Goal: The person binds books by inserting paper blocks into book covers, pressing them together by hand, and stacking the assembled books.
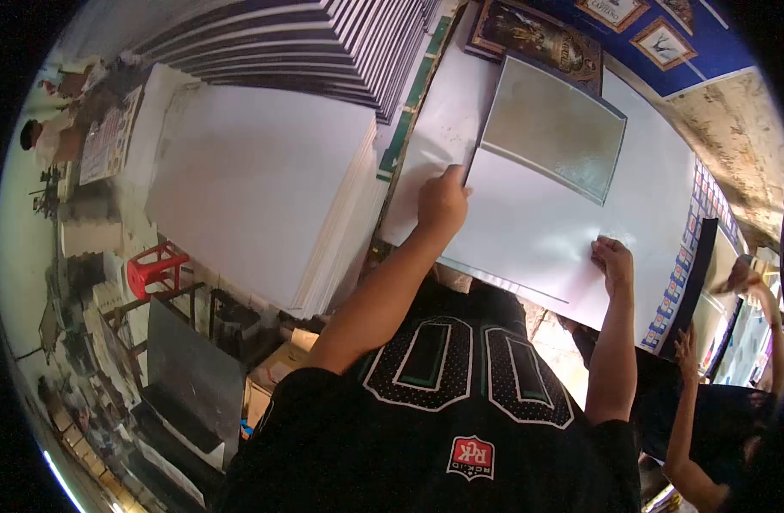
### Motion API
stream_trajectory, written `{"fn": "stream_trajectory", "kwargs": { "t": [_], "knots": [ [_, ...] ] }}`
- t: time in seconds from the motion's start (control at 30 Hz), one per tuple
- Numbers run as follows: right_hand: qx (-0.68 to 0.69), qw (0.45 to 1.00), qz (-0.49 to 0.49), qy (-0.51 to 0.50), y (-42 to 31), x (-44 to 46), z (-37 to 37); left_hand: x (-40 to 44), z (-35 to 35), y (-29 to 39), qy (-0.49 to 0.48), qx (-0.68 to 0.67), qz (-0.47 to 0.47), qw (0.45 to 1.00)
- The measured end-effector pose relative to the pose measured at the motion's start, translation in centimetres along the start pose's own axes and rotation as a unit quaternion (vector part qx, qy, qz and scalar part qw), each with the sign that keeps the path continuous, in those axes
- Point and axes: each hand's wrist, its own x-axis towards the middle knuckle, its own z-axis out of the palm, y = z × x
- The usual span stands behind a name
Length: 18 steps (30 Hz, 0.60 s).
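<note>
A white sheet [529,192] lies on the white work surface [657,137] in front of me. My left hand [444,202] is closed on the sheet's left edge, beside a thin dark strip. At the sheet's near right side, my right hand [612,261] has its fingers pressed together at the sheet's corner; its fingertips are partly hidden. A grey-green panel [554,128] with a pale border rests at the far end of the sheet. Beyond it lies a dark decorated cover [537,43].
Left of me stand a thick stack of white sheets [259,171] and a stack of dark-edged boards [281,43]. A red stool [156,269] is farther left. At the right, a co-worker's hands [687,352] are near a dark strip [689,286].
</note>
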Motion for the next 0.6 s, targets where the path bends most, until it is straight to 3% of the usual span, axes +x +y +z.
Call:
{"fn": "stream_trajectory", "kwargs": {
  "t": [0.13,0.23,0.27,0.3,0.33,0.43,0.5,0.53,0.6],
  "knots": [
    [-0.024,0.998,-0.035,0.053,-0.6,-1.5,1.8,-0.4,0.5,-0.6,0.002,-0.112,-0.046,0.993],
    [-0.010,0.992,-0.110,0.066,-0.4,-2.4,2.5,-0.3,0.7,-1.0,0.019,-0.104,-0.067,0.992],
    [-0.190,0.965,-0.146,0.106,0.3,-1.7,2.1,-0.5,0.5,-0.9,0.012,-0.099,-0.082,0.992],
    [-0.257,0.952,-0.146,0.082,-0.5,-2.2,2.0,-0.3,0.2,-0.6,-0.003,-0.095,-0.091,0.991],
    [-0.246,0.935,-0.214,0.139,1.4,-1.4,1.9,-0.1,0.7,-1.5,-0.014,-0.106,-0.087,0.990],
    [-0.181,0.950,-0.197,0.164,0.7,-2.5,2.5,0.2,0.7,-1.9,-0.024,-0.031,-0.063,0.997],
    [-0.205,0.948,-0.180,0.163,0.6,-2.3,2.6,0.3,-0.6,0.8,-0.058,-0.007,-0.123,0.991],
    [-0.189,0.953,-0.174,0.160,0.0,-2.7,2.5,0.4,-0.4,0.5,-0.067,0.006,-0.110,0.992],
    [-0.193,0.955,-0.171,0.148,-0.2,-3.0,2.2,0.8,0.0,-0.9,-0.074,-0.129,-0.150,0.977]
  ]
}}
